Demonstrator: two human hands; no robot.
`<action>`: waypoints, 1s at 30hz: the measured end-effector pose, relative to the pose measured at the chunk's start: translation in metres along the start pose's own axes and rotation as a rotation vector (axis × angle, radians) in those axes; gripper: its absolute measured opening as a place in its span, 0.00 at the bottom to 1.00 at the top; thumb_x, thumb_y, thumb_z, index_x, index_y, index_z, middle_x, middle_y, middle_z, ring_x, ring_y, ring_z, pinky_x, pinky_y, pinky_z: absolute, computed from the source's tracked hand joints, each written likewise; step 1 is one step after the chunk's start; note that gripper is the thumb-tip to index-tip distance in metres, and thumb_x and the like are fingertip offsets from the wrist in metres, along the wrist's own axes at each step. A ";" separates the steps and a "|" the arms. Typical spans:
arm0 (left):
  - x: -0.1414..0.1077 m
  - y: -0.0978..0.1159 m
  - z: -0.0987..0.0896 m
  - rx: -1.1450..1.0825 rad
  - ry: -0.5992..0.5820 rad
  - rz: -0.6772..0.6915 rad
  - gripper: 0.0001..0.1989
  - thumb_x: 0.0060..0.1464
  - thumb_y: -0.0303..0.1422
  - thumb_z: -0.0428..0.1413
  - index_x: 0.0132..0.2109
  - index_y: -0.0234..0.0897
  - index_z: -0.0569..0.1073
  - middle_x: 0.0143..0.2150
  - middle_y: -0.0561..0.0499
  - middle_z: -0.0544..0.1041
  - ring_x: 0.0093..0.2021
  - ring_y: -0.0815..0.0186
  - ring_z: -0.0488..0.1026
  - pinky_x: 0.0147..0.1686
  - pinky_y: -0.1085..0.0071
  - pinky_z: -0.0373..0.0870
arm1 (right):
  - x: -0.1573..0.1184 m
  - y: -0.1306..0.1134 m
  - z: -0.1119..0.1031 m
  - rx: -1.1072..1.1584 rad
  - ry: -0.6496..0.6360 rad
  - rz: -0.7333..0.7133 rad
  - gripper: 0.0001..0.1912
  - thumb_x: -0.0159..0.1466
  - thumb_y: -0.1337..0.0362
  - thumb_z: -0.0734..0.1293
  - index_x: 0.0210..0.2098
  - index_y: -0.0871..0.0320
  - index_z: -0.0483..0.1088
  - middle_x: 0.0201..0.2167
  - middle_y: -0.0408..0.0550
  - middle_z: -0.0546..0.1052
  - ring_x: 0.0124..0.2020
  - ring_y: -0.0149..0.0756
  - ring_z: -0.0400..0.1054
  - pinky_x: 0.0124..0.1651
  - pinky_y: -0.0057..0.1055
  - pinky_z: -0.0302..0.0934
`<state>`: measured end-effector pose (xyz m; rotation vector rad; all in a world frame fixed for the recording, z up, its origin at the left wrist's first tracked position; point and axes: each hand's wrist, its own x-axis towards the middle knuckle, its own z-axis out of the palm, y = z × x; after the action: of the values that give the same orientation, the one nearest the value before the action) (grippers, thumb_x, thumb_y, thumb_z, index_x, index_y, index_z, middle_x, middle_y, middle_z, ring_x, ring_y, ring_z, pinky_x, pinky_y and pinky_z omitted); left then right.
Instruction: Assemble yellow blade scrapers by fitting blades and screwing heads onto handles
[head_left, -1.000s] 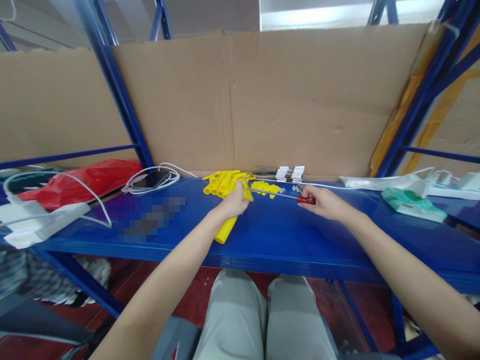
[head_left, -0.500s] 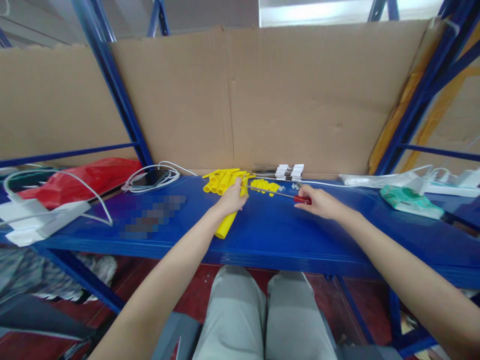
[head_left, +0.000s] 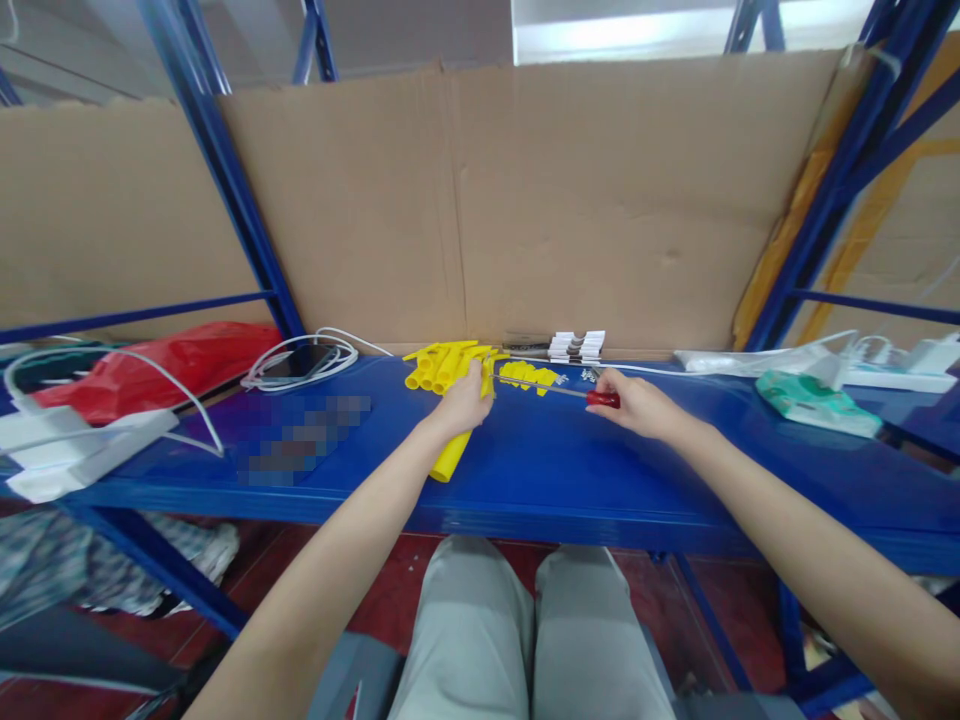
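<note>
My left hand (head_left: pixel 466 402) is closed round a yellow plastic tube (head_left: pixel 451 456), whose near end slants down toward me. In my right hand (head_left: pixel 628 402) is a screwdriver (head_left: pixel 602 399) with a red handle. Its long thin shaft points left, and the tip meets the yellow part at my left fingers; the exact contact is hidden. Behind my left hand lies a pile of yellow tubes (head_left: pixel 442 366). Several small flat yellow pieces (head_left: pixel 527 377) lie between my hands, under the shaft. A few small metal bits (head_left: pixel 589 376) rest close to my right fingertips.
White folded pieces (head_left: pixel 576 346) stand against the cardboard wall (head_left: pixel 600 200). To the left are a red bag (head_left: pixel 165 370), a coiled white cable (head_left: pixel 330 360) and a power strip (head_left: pixel 82 450). A green-and-white packet (head_left: pixel 817 403) lies on the right of the blue table (head_left: pixel 570 470).
The view has shifted slightly. Both hands keep their places, with the screwdriver still held against the yellow part; I see no clear change in grip.
</note>
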<state>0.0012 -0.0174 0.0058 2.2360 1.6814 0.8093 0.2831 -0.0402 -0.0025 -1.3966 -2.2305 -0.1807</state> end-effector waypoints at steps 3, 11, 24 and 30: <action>-0.001 0.001 0.000 -0.023 -0.001 0.005 0.18 0.53 0.24 0.52 0.51 0.34 0.59 0.31 0.47 0.74 0.36 0.58 0.76 0.40 0.64 0.71 | 0.000 -0.001 -0.004 -0.032 -0.015 -0.005 0.09 0.61 0.56 0.63 0.34 0.54 0.67 0.32 0.51 0.78 0.30 0.42 0.71 0.32 0.33 0.58; -0.001 0.002 0.001 0.016 -0.019 -0.010 0.17 0.55 0.26 0.51 0.52 0.33 0.58 0.33 0.46 0.75 0.34 0.59 0.77 0.39 0.64 0.72 | 0.000 -0.005 -0.002 0.004 -0.048 0.005 0.09 0.63 0.55 0.62 0.35 0.54 0.66 0.32 0.51 0.78 0.31 0.41 0.71 0.33 0.31 0.58; -0.002 0.004 -0.001 0.035 -0.042 -0.016 0.17 0.56 0.26 0.49 0.52 0.32 0.57 0.33 0.45 0.76 0.30 0.61 0.77 0.37 0.63 0.74 | -0.002 -0.006 -0.006 -0.197 0.000 -0.062 0.12 0.67 0.59 0.57 0.38 0.55 0.70 0.35 0.51 0.79 0.34 0.41 0.73 0.31 0.31 0.57; -0.001 0.004 -0.001 0.050 -0.041 -0.007 0.18 0.56 0.25 0.49 0.53 0.32 0.57 0.35 0.44 0.77 0.34 0.60 0.77 0.41 0.63 0.73 | 0.000 -0.001 -0.003 -0.192 0.030 -0.027 0.09 0.60 0.60 0.66 0.38 0.55 0.67 0.32 0.48 0.78 0.29 0.39 0.72 0.28 0.28 0.54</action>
<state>0.0041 -0.0202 0.0082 2.2618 1.7079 0.7228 0.2837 -0.0418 0.0002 -1.4509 -2.2572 -0.4322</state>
